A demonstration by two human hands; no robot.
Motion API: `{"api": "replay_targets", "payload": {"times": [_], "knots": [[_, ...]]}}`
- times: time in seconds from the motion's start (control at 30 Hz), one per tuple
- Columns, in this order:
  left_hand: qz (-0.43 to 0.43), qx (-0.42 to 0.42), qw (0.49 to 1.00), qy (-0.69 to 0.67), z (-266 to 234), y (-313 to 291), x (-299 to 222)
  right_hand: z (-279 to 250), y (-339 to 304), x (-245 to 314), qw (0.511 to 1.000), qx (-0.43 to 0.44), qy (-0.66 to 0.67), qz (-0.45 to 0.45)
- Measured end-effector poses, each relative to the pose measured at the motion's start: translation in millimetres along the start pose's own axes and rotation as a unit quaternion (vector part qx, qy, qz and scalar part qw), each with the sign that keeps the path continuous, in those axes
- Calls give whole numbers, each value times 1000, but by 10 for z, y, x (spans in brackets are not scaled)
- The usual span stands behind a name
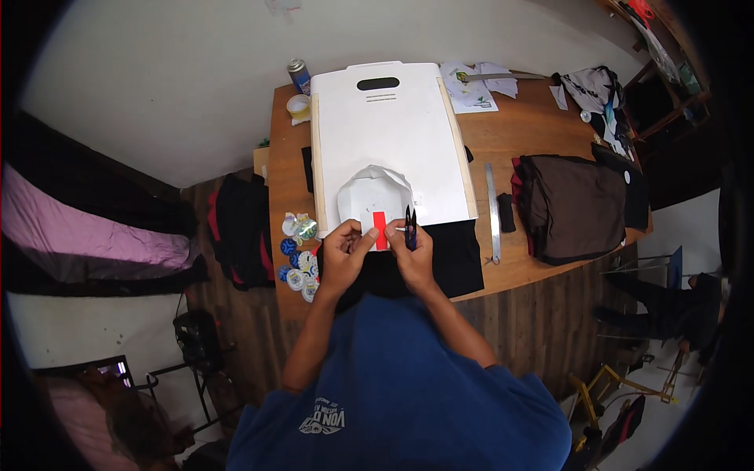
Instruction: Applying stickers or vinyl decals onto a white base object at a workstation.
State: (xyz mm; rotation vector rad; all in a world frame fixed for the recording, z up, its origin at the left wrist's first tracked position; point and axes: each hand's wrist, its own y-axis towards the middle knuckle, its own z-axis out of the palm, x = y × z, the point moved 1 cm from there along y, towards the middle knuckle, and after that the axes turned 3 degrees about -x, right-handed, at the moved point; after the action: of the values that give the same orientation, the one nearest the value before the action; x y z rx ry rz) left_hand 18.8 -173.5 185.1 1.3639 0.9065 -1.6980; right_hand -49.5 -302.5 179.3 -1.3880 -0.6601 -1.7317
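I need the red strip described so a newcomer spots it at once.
Start at the big white board on the wooden table and go to its near edge, with crumpled white paper. There the left hand and right hand meet at the red strip. It is a narrow, bright red rectangle, unlike the white paper beyond it and the black tool in the right hand.

The red strip (380, 227) looks matt, the ruler (492, 210) metal.

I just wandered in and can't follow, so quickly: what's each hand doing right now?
Left hand: closed, pinching the left side of a small red-and-white piece.
Right hand: closed, pinching its right side, also holding a dark two-pronged tool.
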Motion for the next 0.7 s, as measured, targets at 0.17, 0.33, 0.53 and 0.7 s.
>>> {"api": "replay_targets", "payload": {"times": [0.17, 0.33, 0.53, 0.7], "knots": [[8, -14, 1000, 17, -4, 7, -7, -4, -12, -17, 1000, -21, -2, 4], [54, -64, 996, 5, 91, 86, -187, 0, -42, 19, 998, 37, -26, -32], [47, -66, 997, -15, 103, 97, -296, -68, -2, 39, 973, 175, 130, 78], [41, -60, 997, -29, 145, 86, -366, -14, -42, 124, 977, 193, 77, 37]]}}
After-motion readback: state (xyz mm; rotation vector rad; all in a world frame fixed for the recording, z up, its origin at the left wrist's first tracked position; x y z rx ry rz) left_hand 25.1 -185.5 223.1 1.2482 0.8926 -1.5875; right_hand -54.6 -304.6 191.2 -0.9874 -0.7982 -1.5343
